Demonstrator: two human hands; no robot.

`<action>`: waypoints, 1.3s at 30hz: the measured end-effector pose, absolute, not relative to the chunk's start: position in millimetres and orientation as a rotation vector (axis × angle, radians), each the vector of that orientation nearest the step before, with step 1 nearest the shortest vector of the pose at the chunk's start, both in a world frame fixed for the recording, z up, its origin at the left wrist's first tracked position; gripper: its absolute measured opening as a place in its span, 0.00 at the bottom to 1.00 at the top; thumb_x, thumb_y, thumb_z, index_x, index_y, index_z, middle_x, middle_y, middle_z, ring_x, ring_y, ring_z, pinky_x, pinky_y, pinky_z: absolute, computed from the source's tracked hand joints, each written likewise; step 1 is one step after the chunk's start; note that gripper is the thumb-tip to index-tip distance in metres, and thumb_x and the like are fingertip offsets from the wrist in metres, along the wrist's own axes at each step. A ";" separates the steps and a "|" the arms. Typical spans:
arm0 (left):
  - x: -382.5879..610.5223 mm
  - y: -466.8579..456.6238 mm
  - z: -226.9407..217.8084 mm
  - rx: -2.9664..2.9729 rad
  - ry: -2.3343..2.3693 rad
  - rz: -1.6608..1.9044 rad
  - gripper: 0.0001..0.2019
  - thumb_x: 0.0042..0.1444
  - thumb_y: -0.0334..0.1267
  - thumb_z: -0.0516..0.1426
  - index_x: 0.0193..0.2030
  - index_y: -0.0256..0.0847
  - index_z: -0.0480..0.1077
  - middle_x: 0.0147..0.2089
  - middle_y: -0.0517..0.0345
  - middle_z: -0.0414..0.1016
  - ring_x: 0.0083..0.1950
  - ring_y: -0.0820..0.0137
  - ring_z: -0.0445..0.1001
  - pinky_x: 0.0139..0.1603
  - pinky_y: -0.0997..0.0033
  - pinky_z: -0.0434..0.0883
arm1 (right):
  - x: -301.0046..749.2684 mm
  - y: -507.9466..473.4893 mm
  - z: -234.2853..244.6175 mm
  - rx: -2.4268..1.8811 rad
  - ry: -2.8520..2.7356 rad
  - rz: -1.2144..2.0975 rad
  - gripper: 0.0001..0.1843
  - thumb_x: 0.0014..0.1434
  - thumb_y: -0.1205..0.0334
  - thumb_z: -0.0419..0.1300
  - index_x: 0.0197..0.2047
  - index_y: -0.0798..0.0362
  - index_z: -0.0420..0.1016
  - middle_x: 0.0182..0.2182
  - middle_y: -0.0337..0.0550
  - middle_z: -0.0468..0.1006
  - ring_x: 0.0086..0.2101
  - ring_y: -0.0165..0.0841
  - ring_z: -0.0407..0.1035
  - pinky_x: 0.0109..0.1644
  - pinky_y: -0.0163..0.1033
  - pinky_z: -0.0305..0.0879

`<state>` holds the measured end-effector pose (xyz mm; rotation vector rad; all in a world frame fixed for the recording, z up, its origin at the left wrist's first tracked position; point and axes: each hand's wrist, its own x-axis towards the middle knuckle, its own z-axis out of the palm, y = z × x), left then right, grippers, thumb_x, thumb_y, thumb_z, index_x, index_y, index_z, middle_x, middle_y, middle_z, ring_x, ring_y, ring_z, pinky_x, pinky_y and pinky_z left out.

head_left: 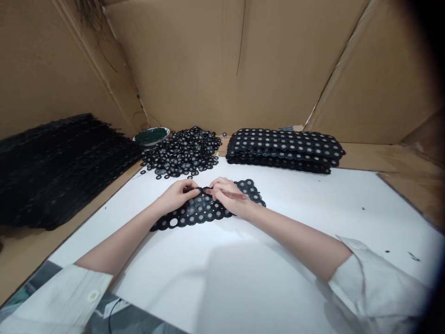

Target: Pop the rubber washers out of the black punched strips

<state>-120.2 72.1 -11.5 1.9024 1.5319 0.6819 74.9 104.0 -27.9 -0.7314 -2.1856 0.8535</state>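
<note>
Your left hand point(177, 197) pinches the far edge of the black sheet point(200, 211), which lies on the white tabletop point(160, 269) before you; your right hand point(227, 197) grips a reddish tool point(237, 195), its tip at that edge. Beyond sit loose discs point(184, 155) and, rightward, stacked sheets point(285, 144).

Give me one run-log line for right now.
left hand: pinching sheet at far edge | right hand: holding red tool, tip near that edge | discs: heaped beyond | stack: beyond, right
</note>
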 end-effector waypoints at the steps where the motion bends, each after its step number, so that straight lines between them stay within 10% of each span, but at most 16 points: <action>1: -119.4 72.0 -11.9 1.928 1.562 0.679 0.10 0.51 0.43 0.51 0.30 0.38 0.65 0.31 0.60 0.67 0.35 0.70 0.65 0.39 0.70 0.61 | 74.8 103.3 -27.6 -0.747 -2.218 0.802 0.15 0.56 0.67 0.44 0.20 0.54 0.63 0.37 0.40 0.69 0.43 0.31 0.61 0.50 0.40 0.52; 12: -96.1 48.8 -3.9 2.147 1.793 0.657 0.09 0.53 0.40 0.48 0.32 0.38 0.65 0.35 0.55 0.69 0.41 0.65 0.66 0.44 0.67 0.60 | 67.2 90.7 -37.0 -0.882 -2.419 0.400 0.10 0.56 0.64 0.45 0.25 0.53 0.60 0.28 0.41 0.66 0.36 0.33 0.58 0.40 0.38 0.52; 20: -107.0 59.8 -3.2 2.059 1.704 0.613 0.11 0.54 0.43 0.47 0.32 0.40 0.65 0.32 0.60 0.71 0.35 0.68 0.67 0.38 0.70 0.61 | 83.2 104.1 -21.6 -0.851 -2.349 1.066 0.14 0.52 0.68 0.44 0.17 0.54 0.60 0.27 0.38 0.66 0.35 0.30 0.61 0.42 0.36 0.55; 26: -111.6 59.2 -1.7 2.065 1.716 0.461 0.17 0.44 0.50 0.55 0.38 0.41 0.66 0.36 0.59 0.71 0.39 0.64 0.68 0.38 0.69 0.61 | 81.9 91.3 -21.4 -0.843 -2.420 0.825 0.14 0.54 0.66 0.46 0.18 0.54 0.59 0.29 0.39 0.65 0.38 0.33 0.56 0.45 0.41 0.51; 31: -100.1 47.4 0.0 2.143 1.927 0.230 0.13 0.46 0.49 0.53 0.22 0.41 0.61 0.22 0.60 0.65 0.31 0.63 0.66 0.35 0.67 0.58 | 80.0 78.5 -24.6 -0.755 -2.497 0.433 0.11 0.55 0.66 0.49 0.23 0.54 0.64 0.32 0.42 0.64 0.38 0.33 0.53 0.42 0.40 0.51; 39: -101.2 43.1 6.0 2.222 1.860 0.310 0.06 0.48 0.41 0.50 0.29 0.42 0.61 0.32 0.55 0.68 0.40 0.60 0.66 0.39 0.65 0.59 | 71.8 77.2 -22.2 -0.928 -2.364 0.384 0.13 0.56 0.63 0.48 0.21 0.54 0.64 0.28 0.42 0.67 0.38 0.34 0.54 0.42 0.41 0.52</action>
